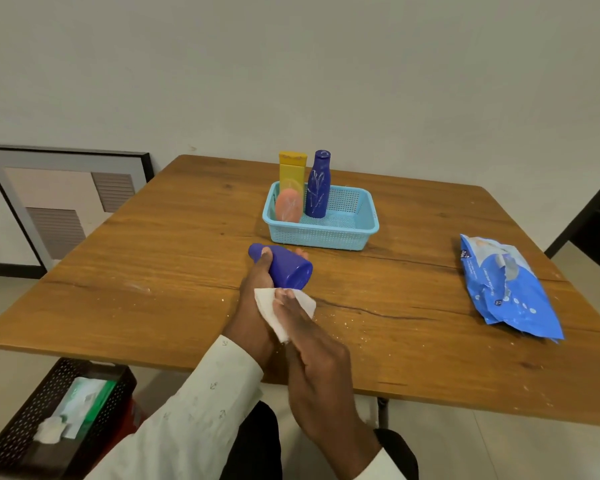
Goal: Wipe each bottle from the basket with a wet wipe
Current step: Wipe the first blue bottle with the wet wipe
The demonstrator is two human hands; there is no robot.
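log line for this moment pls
step: wiping blue bottle | left hand: holds bottle | right hand: wipe | basket: three bottles left

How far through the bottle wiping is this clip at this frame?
Nothing looks finished: no bottle stands outside the basket. In hand: the left hand grips a blue bottle on its side while the right hand holds a wipe near its base. Left: the yellow bottle, orange bottle and tall blue bottle sit in the basket, streaked white.
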